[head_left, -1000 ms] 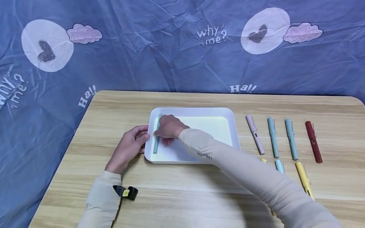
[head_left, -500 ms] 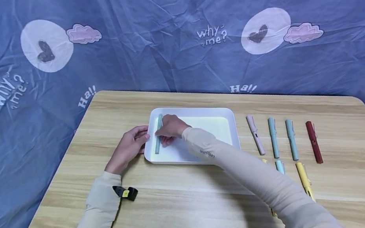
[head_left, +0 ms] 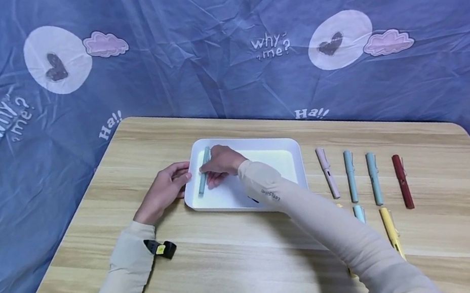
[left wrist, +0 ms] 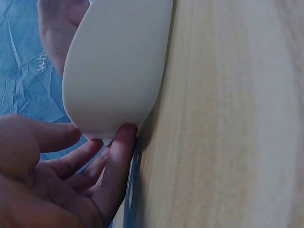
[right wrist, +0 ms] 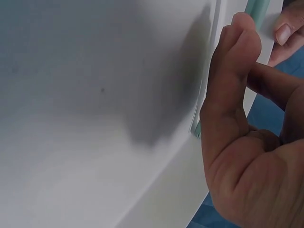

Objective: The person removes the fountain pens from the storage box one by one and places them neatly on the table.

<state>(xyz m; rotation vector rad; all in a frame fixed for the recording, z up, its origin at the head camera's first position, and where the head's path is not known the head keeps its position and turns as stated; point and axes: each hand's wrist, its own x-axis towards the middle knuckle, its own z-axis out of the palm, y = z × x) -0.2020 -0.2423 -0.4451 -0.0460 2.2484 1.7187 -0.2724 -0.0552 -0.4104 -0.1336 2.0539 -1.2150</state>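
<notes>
Inside the white tray (head_left: pixel 281 162), a teal pen (head_left: pixel 204 172) lies lengthwise near the left wall. My right hand (head_left: pixel 224 160) pinches this pen between thumb and fingers; the right wrist view shows only parts of it behind the fingers. My left hand (head_left: pixel 163 188) touches the outside of the tray's left end. In the left wrist view, its thumb and fingertips (left wrist: pixel 126 133) rest against the tray's outer wall, the fingers gently bent.
Right of the tray lie a lilac pen (head_left: pixel 327 173), two teal pens (head_left: pixel 351 177), a red pen (head_left: pixel 403 181), a yellow pen (head_left: pixel 390 232) and a light-blue pen (head_left: pixel 359 214). The right sleeve partly covers another yellow pen. A small dark shape shows inside the tray beside that sleeve.
My right hand and the teal pen have shifted slightly right, away from the tray's left wall. The left hand stays against the tray. More of the dark shape shows beside the sleeve.
</notes>
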